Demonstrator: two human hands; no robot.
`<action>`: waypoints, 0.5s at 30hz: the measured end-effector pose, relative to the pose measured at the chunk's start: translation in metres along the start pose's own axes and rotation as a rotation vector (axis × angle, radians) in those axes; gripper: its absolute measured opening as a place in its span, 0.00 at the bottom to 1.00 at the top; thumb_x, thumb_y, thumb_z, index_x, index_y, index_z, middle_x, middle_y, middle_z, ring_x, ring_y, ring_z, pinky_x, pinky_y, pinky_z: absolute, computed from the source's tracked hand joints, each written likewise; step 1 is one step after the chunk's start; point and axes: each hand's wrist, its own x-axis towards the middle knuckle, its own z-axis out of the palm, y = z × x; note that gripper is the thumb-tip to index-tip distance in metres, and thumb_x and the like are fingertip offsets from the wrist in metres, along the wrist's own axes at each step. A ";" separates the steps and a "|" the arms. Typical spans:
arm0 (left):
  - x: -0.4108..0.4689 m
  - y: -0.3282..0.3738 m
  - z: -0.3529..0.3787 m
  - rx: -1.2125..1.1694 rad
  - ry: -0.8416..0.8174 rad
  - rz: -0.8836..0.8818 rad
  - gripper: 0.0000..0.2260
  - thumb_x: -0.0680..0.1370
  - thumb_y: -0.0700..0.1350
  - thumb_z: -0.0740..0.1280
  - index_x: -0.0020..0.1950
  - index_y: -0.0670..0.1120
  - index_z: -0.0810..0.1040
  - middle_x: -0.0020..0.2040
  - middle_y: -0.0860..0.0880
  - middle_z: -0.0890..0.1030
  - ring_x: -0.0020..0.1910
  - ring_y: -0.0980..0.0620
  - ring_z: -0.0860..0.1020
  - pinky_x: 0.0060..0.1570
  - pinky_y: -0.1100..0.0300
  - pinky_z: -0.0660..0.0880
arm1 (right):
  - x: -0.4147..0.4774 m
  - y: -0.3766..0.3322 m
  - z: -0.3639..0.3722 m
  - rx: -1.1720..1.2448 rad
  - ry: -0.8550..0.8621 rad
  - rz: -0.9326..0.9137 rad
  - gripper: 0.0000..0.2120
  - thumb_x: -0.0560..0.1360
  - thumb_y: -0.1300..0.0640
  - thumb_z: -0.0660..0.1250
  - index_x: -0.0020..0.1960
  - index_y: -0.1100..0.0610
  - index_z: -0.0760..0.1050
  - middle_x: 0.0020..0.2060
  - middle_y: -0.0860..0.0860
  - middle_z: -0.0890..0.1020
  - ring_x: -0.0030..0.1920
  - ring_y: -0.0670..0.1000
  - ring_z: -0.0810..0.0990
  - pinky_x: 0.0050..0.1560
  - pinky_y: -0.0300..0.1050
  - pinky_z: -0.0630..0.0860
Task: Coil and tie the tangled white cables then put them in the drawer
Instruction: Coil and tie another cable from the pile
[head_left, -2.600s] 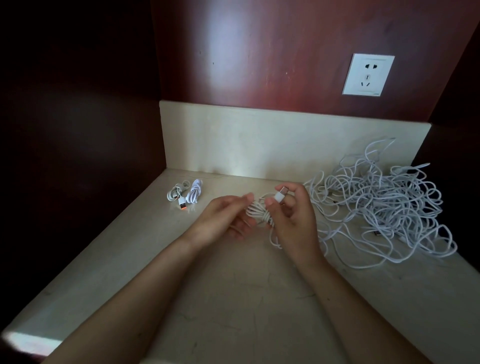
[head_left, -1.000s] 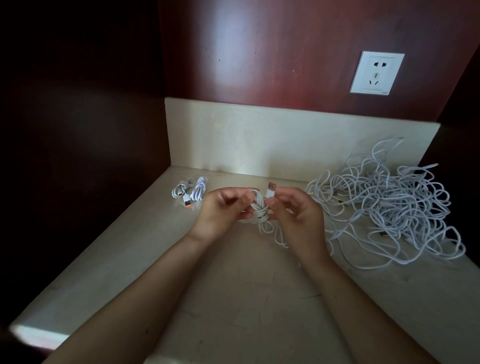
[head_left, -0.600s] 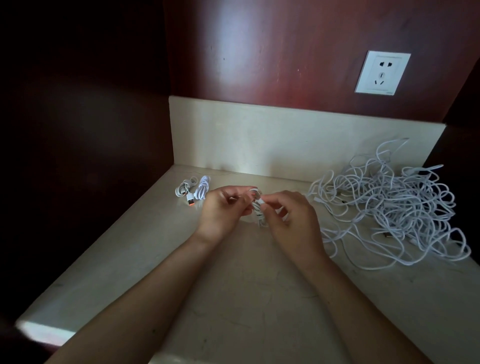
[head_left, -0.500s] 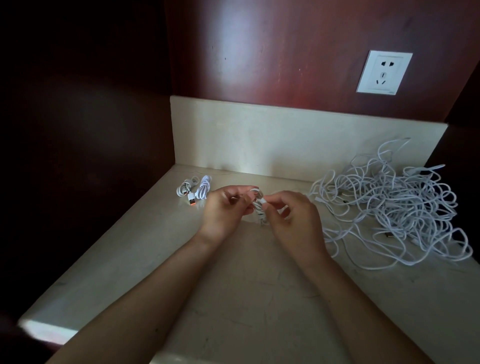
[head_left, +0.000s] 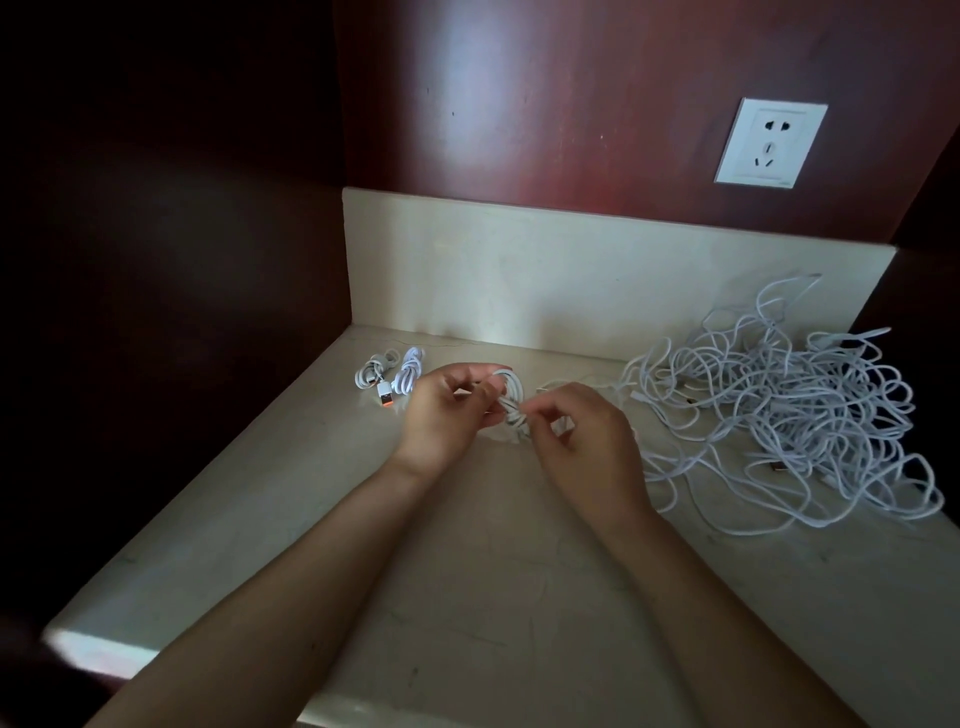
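**Hands.** Left fingers (head_left: 470, 375) are curled round the far loop of a small white coil (head_left: 513, 396), pinching it between thumb and forefinger. Right fingertips (head_left: 537, 415) pinch the same coil at its wrapped waist, from the right; the other right fingers are bent inward. The coil stands roughly upright between the 2 hands, over the middle of the counter (head_left: 467, 582). Its near end is hidden behind the right fingers. Whether a loose end lies inside the right pinch cannot be told. The left hand (head_left: 447, 415) and the right hand (head_left: 587, 444) both turn their backs to the camera. The 2 bare forearms run in from the near edge and converge on the coil.

**Surroundings.** Left of the hands, 2 tied bundles (head_left: 392, 373) lie side by side on the counter near the far left corner. A plug (head_left: 385, 398) with an orange tip lies at their near end. Right of the hands, a large tangle (head_left: 789, 410) of white cable covers the right part of the counter. Its far loops rise against the backsplash (head_left: 571, 270), and some strands trail toward the right wrist. The counter is pale stone with fine dark veins. Dark red wood panels (head_left: 519, 93) stand behind it and at the left. A white socket (head_left: 770, 141) is set in the far panel, above the tangle.
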 end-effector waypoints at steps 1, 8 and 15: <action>0.002 0.000 -0.002 -0.013 0.009 -0.020 0.05 0.80 0.35 0.64 0.47 0.40 0.80 0.40 0.47 0.79 0.30 0.61 0.78 0.35 0.67 0.79 | 0.000 -0.001 0.001 0.011 -0.006 0.003 0.07 0.70 0.63 0.68 0.43 0.53 0.81 0.41 0.46 0.82 0.42 0.44 0.79 0.43 0.44 0.77; 0.002 0.007 -0.004 -0.105 -0.041 -0.140 0.08 0.81 0.36 0.62 0.44 0.41 0.78 0.29 0.51 0.79 0.28 0.62 0.77 0.35 0.67 0.79 | 0.000 0.007 0.003 0.178 -0.032 0.140 0.13 0.74 0.66 0.66 0.53 0.52 0.81 0.44 0.45 0.81 0.45 0.42 0.79 0.40 0.31 0.72; 0.003 0.010 -0.006 -0.132 -0.094 -0.210 0.09 0.82 0.38 0.61 0.44 0.43 0.78 0.25 0.55 0.78 0.26 0.62 0.76 0.34 0.68 0.79 | 0.002 0.015 -0.007 0.090 -0.112 0.022 0.10 0.75 0.56 0.65 0.53 0.52 0.83 0.46 0.46 0.83 0.46 0.46 0.81 0.45 0.48 0.79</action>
